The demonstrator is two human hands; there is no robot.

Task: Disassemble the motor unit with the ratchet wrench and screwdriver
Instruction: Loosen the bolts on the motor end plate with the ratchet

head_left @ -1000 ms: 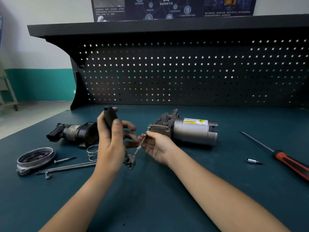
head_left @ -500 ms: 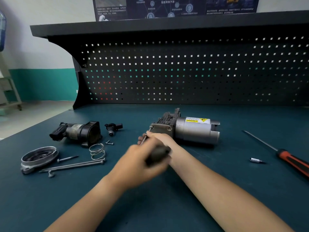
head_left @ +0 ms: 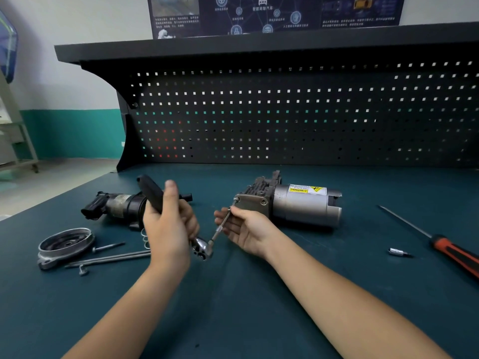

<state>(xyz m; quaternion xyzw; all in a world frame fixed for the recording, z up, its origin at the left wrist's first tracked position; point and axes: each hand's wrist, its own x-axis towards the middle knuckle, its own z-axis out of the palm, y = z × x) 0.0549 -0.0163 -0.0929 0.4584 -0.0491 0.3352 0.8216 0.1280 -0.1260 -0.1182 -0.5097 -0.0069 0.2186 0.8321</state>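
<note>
While the left hand (head_left: 168, 229) wraps its fingers round the black handle of the ratchet wrench (head_left: 151, 194), handle tilted up and chrome head low, the right hand (head_left: 246, 229) pinches the thin extension bar (head_left: 221, 226) between thumb and fingers. The bar runs from the wrench head up to a corner bolt on the motor unit (head_left: 303, 206), which lies on its side on the teal surface (head_left: 246, 312), mid-right.

Yellow label (head_left: 307, 189) reads WARNING; the smaller print is unreadable. Poster (head_left: 272, 14) text is too small to read.

Screwdriver (head_left: 440, 244) lies far right, well apart, with a small metal bit (head_left: 398, 252) near it. On the left are a black motor part (head_left: 116, 206), round cover (head_left: 64, 242), long bolts (head_left: 111, 257) and a spring (head_left: 145, 237) partly hidden behind the left hand. Pegboard (head_left: 285, 112) stands behind.
</note>
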